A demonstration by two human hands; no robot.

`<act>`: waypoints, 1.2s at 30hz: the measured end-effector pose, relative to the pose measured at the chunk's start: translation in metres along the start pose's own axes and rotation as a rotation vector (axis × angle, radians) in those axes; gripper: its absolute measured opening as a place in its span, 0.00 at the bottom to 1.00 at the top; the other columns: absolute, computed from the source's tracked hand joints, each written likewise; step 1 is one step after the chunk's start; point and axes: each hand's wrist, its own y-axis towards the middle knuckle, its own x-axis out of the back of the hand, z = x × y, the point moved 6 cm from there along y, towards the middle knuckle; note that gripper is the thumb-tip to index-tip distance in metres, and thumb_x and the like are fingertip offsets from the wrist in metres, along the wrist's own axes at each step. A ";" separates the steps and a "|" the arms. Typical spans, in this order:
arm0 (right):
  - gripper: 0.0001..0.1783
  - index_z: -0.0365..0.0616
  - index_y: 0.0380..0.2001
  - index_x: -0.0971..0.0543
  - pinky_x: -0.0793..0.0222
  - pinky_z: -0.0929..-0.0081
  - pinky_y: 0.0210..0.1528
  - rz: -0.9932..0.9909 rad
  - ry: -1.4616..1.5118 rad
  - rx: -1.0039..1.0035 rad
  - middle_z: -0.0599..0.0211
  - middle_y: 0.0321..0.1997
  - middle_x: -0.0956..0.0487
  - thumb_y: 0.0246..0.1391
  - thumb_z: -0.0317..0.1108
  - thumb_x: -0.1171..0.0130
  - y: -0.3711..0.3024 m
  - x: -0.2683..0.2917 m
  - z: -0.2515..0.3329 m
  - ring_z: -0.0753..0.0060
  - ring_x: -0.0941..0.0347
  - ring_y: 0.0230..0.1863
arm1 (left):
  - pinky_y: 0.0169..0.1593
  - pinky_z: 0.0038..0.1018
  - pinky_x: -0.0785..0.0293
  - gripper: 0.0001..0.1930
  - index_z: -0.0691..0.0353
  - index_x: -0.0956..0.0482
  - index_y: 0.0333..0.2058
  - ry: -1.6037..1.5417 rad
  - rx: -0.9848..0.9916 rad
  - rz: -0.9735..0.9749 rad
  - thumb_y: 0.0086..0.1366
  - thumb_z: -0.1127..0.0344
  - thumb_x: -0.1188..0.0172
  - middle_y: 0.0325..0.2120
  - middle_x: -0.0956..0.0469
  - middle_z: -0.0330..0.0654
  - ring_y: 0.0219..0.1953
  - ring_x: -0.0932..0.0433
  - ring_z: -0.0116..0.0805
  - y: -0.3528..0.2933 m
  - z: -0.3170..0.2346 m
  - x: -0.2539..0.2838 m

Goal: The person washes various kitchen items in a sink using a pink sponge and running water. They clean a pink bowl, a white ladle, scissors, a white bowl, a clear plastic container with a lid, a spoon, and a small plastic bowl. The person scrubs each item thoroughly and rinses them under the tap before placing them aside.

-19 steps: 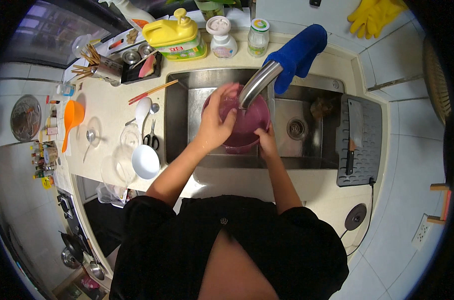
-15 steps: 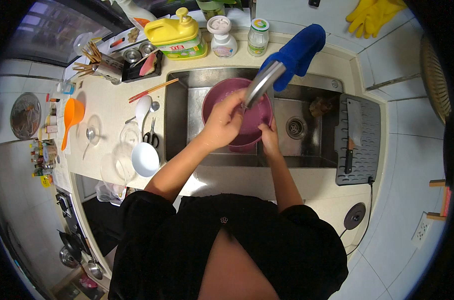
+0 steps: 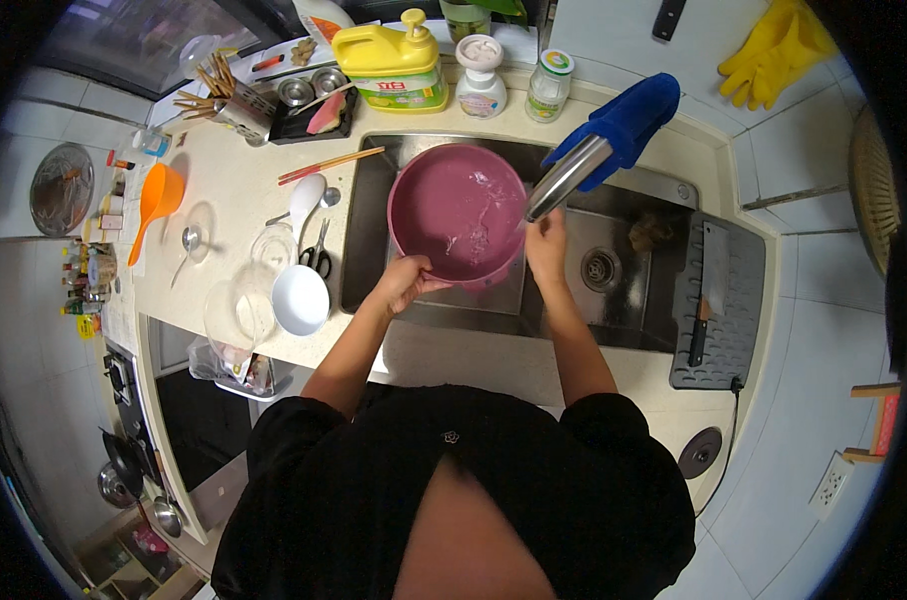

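A round pink basin [image 3: 444, 215] is held over the left bowl of the sink, with a little water glistening inside it. My left hand [image 3: 407, 283] grips its near-left rim, thumb on top and fingers underneath. At the basin's right side my right hand [image 3: 546, 250] is closed on the edge; its fingertips are partly hidden. Just above that hand hangs the metal end of the faucet [image 3: 574, 175], whose upper part is wrapped in a blue cloth [image 3: 629, 125].
Left of the sink [image 3: 369, 225] lie scissors [image 3: 318, 255], a white bowl [image 3: 301, 300], a white spoon [image 3: 307, 200] and chopsticks [image 3: 332, 166]. Bottles, including a yellow jug [image 3: 389, 70], line the back. A cleaver [image 3: 714, 270] and a knife [image 3: 701, 330] rest on the grey mat [image 3: 744, 300] at right.
My left hand has come out of the basin to its near-left rim. The right hand has shifted up along the right side, and the basin has moved slightly left and turned more face-up.
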 end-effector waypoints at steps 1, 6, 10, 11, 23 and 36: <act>0.15 0.37 0.39 0.30 0.39 0.64 0.47 -0.052 -0.213 0.155 0.54 0.41 0.29 0.45 0.26 0.49 0.006 0.004 0.013 0.56 0.34 0.44 | 0.39 0.41 0.22 0.31 0.56 0.49 0.56 0.057 -0.104 -0.084 0.53 0.79 0.55 0.53 0.42 0.54 0.41 0.26 0.49 0.001 -0.001 0.010; 0.12 0.36 0.35 0.30 0.34 0.61 0.42 0.334 -0.572 0.793 0.51 0.41 0.32 0.42 0.24 0.49 -0.004 -0.065 0.037 0.51 0.33 0.42 | 0.34 0.42 0.21 0.43 0.39 0.66 0.61 0.327 -0.396 -0.202 0.50 0.83 0.59 0.56 0.48 0.49 0.47 0.31 0.48 0.012 -0.008 -0.001; 0.25 0.32 0.41 0.33 0.35 0.62 0.47 0.469 -1.007 0.186 0.48 0.45 0.34 0.38 0.32 0.42 0.003 -0.104 -0.074 0.50 0.35 0.47 | 0.34 0.44 0.21 0.47 0.37 0.72 0.61 0.206 -0.395 -0.118 0.50 0.84 0.60 0.55 0.45 0.46 0.44 0.30 0.47 0.024 -0.020 -0.023; 0.21 0.34 0.38 0.29 0.35 0.62 0.46 0.682 -0.887 0.129 0.48 0.43 0.29 0.38 0.34 0.43 -0.020 -0.116 -0.049 0.48 0.32 0.46 | 0.34 0.43 0.21 0.42 0.41 0.65 0.59 0.193 -0.405 -0.157 0.50 0.83 0.60 0.53 0.42 0.47 0.43 0.28 0.47 0.024 -0.017 -0.009; 0.11 0.42 0.18 0.21 0.31 0.61 0.26 0.847 -0.653 0.658 0.50 0.18 0.26 0.38 0.38 0.46 0.031 -0.149 0.008 0.49 0.28 0.22 | 0.36 0.46 0.22 0.26 0.66 0.47 0.52 0.265 -0.005 -0.001 0.51 0.81 0.58 0.40 0.30 0.55 0.36 0.23 0.50 0.030 -0.009 0.004; 0.18 0.40 0.34 0.27 0.31 0.60 0.35 1.096 -0.820 0.351 0.51 0.33 0.24 0.49 0.45 0.49 -0.043 -0.098 -0.049 0.51 0.26 0.33 | 0.37 0.45 0.22 0.25 0.64 0.45 0.52 0.153 -0.168 -0.092 0.52 0.79 0.58 0.40 0.30 0.56 0.37 0.24 0.51 0.039 -0.020 0.010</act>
